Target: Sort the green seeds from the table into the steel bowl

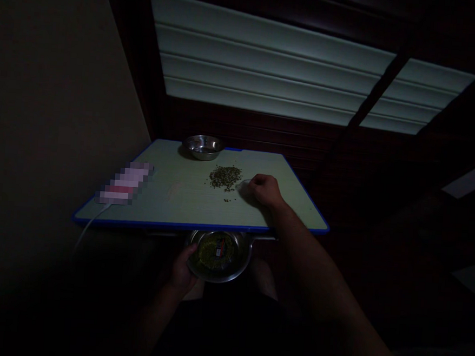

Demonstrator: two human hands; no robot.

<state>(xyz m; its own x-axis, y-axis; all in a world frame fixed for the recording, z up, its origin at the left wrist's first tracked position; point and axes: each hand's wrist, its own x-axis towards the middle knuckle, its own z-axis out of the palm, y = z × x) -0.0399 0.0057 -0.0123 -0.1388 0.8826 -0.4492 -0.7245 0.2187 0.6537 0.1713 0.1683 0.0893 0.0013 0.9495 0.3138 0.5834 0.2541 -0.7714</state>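
Two bowls (205, 155) (241, 258), one pile (224, 177), one table (175, 190) — two hands (266, 189) (183, 270)

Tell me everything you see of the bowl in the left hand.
The bowl is round and shiny, apparently metal. Greenish contents, too dark to identify, show inside around a small orange and white patch, perhaps a label. It is open side up at the table's near edge, its far side partly hidden. The left hand holds its left side.

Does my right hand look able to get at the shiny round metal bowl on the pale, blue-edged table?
Probably yes: a low pile of small greenish-brown grains lies between your right hand and the shiny bowl, but nothing tall blocks the way.
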